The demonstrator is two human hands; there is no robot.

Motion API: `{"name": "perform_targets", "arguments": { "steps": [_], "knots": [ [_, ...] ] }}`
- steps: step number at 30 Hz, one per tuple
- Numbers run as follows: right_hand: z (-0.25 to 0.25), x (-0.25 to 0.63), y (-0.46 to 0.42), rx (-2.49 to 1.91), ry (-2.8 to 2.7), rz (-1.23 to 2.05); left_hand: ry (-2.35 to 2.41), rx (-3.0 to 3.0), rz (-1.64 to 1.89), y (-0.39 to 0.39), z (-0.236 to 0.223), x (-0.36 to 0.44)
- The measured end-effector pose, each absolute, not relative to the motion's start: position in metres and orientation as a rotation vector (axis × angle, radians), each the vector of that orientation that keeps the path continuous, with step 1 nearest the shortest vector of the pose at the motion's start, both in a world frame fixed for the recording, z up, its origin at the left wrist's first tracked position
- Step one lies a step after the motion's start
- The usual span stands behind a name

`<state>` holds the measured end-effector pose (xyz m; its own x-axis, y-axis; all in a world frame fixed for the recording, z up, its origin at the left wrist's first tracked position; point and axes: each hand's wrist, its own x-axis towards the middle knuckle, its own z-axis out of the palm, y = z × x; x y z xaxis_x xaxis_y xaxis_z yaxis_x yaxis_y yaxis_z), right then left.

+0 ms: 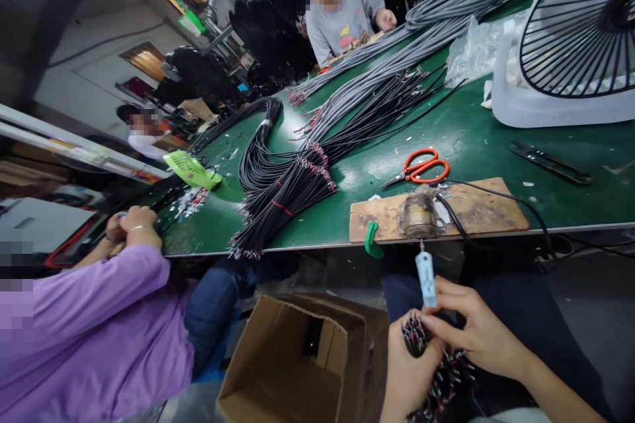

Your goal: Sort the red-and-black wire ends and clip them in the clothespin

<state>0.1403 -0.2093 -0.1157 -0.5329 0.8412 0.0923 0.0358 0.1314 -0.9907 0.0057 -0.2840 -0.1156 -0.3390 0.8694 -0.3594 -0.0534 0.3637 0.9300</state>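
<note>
Item record, taken left to right, all places given against the green work table.

1. A co-worker in a purple sleeve sat at the table's left end, both hands joined at its near edge.
2. A lime-green flat plastic piece lay on the table's left part.
3. Long bundles of black sheathed cable with red-and-white stripped ends were spread across the table's middle and reached its near edge. Grey cables ran toward its far side, where another person sat.
4. An open brown cardboard box stood below the table's near edge.
5. A worn wooden board lay at the near edge, a tape-wrapped device on it. Orange-handled scissors lay just behind the board.
6. The left hand, below the near edge, was closed around a short bundle of black wires with red-and-white ends.
7. The right hand rested on that bundle, its fingers pinching a pale blue pen-shaped tool, tip up.
8. A white fan with a black wire grille stood on the table's right part.

Handling, by judgement: the bundle looked light and limp, and it could splay loose. It is best gripped around the sheathed middle, clear of the fine stripped ends.
</note>
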Motion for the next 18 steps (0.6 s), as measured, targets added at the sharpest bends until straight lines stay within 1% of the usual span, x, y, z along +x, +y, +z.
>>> {"name": "perform_targets", "arguments": {
  "steps": [3,7,11,13,16,18],
  "knots": [
    [-0.112,0.143,-0.21,-0.819,-1.8,1.358,1.543,0.877,1.057,-0.271,-0.104,0.009],
    [-0.115,0.147,-0.211,-0.751,-1.82,1.351,1.554,0.871,1.031,-0.263,-0.097,0.012],
    [-0.116,0.149,-0.211,-0.755,-1.763,1.347,1.567,0.853,1.036,-0.267,-0.101,0.013],
    [-0.117,0.149,-0.211,-0.813,-1.75,1.33,1.611,0.817,1.099,-0.273,-0.106,0.013],
    [-0.12,0.15,-0.212,-0.884,-1.729,1.34,1.754,0.652,1.287,-0.285,-0.118,0.012],
    [-0.124,0.151,-0.214,-0.892,-1.714,1.375,1.758,0.517,1.324,-0.293,-0.126,0.011]
  ]
}}
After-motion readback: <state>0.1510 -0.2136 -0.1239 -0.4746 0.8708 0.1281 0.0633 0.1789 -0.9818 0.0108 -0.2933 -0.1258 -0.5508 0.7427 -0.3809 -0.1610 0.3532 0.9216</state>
